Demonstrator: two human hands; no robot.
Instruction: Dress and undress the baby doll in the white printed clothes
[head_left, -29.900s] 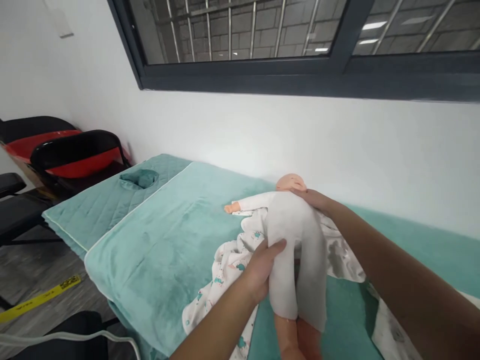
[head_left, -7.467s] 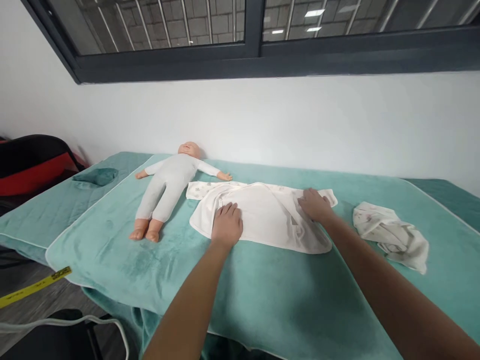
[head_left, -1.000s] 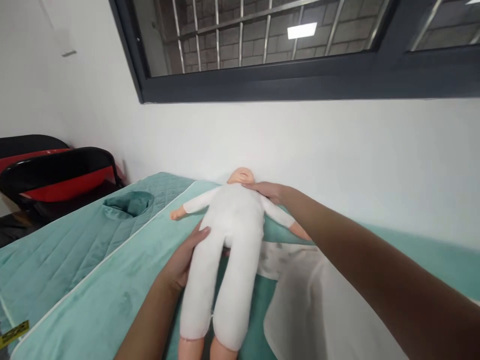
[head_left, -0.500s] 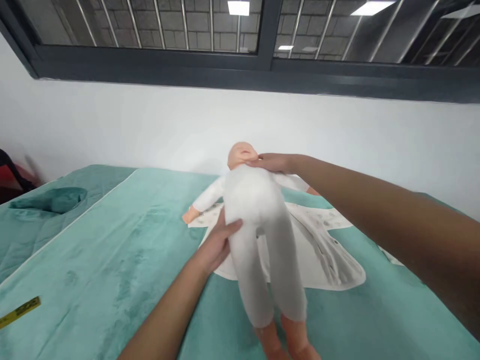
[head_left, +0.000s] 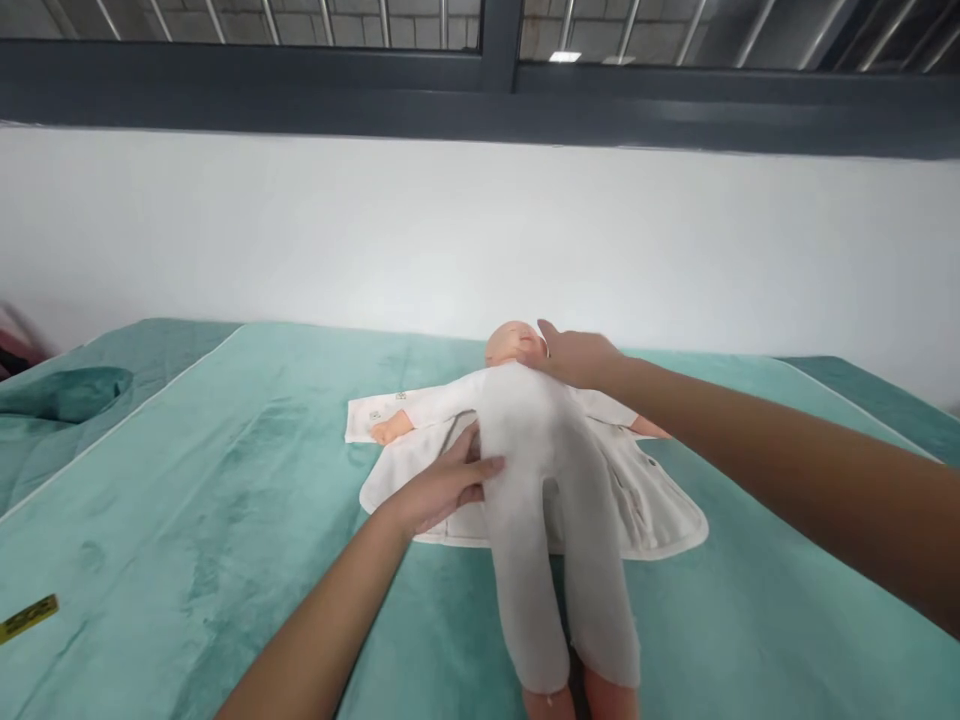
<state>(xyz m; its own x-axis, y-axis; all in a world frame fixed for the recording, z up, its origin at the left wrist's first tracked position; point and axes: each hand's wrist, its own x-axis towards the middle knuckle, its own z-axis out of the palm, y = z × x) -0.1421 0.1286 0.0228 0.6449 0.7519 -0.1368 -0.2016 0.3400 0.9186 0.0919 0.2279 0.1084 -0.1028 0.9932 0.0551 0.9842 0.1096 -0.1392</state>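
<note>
A baby doll (head_left: 525,420) with a white cloth body lies face up, head towards the wall and legs towards me. Beneath it a white baby top (head_left: 664,510) is spread out with its sleeves to the sides. My left hand (head_left: 446,485) grips the doll's side near the hip, thumb on top and the other fingers partly hidden. At the doll's neck and shoulder is my right hand (head_left: 581,358), its thumb raised beside the head and its fingertips against the neck. The doll's feet are cut off by the lower frame edge.
A teal plush cover (head_left: 225,520) spreads under everything, with a rumpled fold (head_left: 67,392) at the left. A yellow printed strip (head_left: 28,618) lies near the left edge. Behind stands a white wall (head_left: 300,230) below a dark window frame (head_left: 262,90).
The doll has been lowered onto the white top, its head and torso shifting right and down in view. Both hands moved with it. My right thumb now sticks up. The view has tilted down.
</note>
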